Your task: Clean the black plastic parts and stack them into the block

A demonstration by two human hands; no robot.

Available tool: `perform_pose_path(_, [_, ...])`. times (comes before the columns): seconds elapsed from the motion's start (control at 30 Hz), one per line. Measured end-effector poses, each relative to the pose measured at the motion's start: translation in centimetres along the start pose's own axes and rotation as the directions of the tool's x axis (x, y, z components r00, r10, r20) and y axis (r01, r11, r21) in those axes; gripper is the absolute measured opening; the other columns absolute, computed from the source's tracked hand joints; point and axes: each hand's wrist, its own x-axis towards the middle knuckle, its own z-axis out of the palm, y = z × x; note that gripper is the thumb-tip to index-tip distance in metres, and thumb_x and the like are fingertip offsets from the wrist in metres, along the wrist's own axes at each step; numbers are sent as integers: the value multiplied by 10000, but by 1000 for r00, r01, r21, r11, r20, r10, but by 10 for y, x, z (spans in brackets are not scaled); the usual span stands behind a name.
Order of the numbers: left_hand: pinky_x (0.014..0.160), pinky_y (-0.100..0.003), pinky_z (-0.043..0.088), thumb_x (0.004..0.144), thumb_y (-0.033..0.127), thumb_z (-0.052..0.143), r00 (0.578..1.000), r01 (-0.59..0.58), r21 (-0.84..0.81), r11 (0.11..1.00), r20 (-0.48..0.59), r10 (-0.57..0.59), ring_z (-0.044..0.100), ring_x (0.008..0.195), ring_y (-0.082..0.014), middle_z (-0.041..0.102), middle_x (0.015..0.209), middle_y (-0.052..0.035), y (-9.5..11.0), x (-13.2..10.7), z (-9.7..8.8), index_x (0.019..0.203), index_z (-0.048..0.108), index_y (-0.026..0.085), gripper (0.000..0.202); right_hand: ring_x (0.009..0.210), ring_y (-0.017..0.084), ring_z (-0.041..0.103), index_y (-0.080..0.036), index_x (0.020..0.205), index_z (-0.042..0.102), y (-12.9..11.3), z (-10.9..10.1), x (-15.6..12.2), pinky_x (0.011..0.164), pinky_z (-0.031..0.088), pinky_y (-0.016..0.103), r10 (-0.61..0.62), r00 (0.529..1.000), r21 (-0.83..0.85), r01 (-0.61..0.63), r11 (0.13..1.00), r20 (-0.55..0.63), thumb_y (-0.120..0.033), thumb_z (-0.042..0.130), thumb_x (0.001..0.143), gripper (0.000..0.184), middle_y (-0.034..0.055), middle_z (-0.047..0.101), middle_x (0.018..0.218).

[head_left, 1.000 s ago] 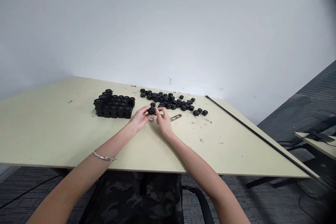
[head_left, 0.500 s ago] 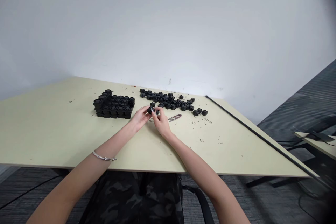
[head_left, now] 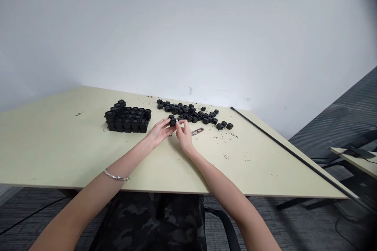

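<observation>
My left hand (head_left: 159,131) and my right hand (head_left: 185,134) meet over the middle of the pale table (head_left: 59,145). Both pinch one small black plastic part (head_left: 172,122) between their fingertips, left hand on its left side, right hand on its right. Just behind the hands lies a loose heap of similar black parts (head_left: 191,113). To the left stands a neat block of stacked black parts (head_left: 128,119). A small metal snipper (head_left: 197,131) lies flat on the table right of my right hand.
Tiny black trimmings (head_left: 226,147) are scattered over the table's right half. A thin black rod (head_left: 294,155) runs along the right edge. Another desk corner (head_left: 353,159) sits at far right. A white wall rises behind the table.
The small black part has been turned between my fingertips, and my right fingers shifted slightly on it. Both hands stay in the same place.
</observation>
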Motion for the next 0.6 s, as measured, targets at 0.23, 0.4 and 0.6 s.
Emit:
perform_pose_path(0.23, [799,-257,538,762,95,623,998,-48,1,999,-28,48,665,789,-144,680,839,-70,-1,0,1,797,592,126,56,423,87,355,-228,870,432,0,1,-1,437,280,189,10,1000,34,-9,999,-21,-489,420,854,261,-95,384,479])
perform_pose_path(0.4, [795,-232,530,754,61,614,996,-72,24,997,-48,73,663,812,-137,684,897,-78,0,-1,4,894,617,123,153,420,84,344,-226,929,446,-3,2,-3,430,274,187,9,1000,84,-7,996,-18,-484,427,854,269,-95,384,483])
perform_pose_path(0.6, [858,-199,492,701,-5,637,987,-160,32,987,3,160,641,934,-122,685,952,-69,-1,1,1,927,630,141,269,423,79,340,-226,960,453,-6,3,-6,434,274,184,1,1000,58,-1,998,-6,-491,429,858,286,-97,380,483])
